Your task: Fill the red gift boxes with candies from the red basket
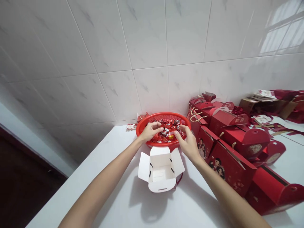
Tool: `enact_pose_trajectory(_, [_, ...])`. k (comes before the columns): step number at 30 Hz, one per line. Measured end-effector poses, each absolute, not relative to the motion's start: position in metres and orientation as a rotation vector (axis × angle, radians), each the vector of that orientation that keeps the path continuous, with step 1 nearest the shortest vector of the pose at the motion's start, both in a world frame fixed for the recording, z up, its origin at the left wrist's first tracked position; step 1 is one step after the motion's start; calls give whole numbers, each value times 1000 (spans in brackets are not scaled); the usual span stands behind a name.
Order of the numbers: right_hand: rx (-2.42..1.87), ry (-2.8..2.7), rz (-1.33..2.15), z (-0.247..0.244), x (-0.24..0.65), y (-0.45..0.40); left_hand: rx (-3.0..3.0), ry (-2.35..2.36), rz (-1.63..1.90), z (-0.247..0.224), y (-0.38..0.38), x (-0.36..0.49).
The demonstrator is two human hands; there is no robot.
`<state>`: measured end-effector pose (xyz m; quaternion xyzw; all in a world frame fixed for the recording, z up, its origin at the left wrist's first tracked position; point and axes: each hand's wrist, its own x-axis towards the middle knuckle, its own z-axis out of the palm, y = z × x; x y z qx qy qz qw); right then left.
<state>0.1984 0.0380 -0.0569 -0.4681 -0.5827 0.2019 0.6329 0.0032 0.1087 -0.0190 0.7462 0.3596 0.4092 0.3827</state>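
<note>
A red plastic basket full of wrapped candies stands on the white table. My left hand reaches over its near left rim, thumb and index finger a little apart above the candies. At the right rim, my right hand has its thumb and fingers spread around the candies on that side. I see nothing clearly held in either hand. Between my forearms, just in front of the basket, an open box shows its white inside, with flaps folded outward and several dark cord ends at its side walls. No candy shows in it.
Several red gift boxes with rope handles crowd the right side. Further back right are a cardboard box, ribbons and printed cards. A small card lies left of the basket. A tiled wall rises behind the table.
</note>
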Motion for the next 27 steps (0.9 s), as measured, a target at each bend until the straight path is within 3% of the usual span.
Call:
enact_pose_trajectory(17, [-915, -1131, 604, -54, 177, 64, 1738, 1015, 1059, -26, 116, 0])
enact_pose_trajectory(27, [-887, -732, 640, -64, 211, 73, 2036, 1215, 421, -25, 118, 9])
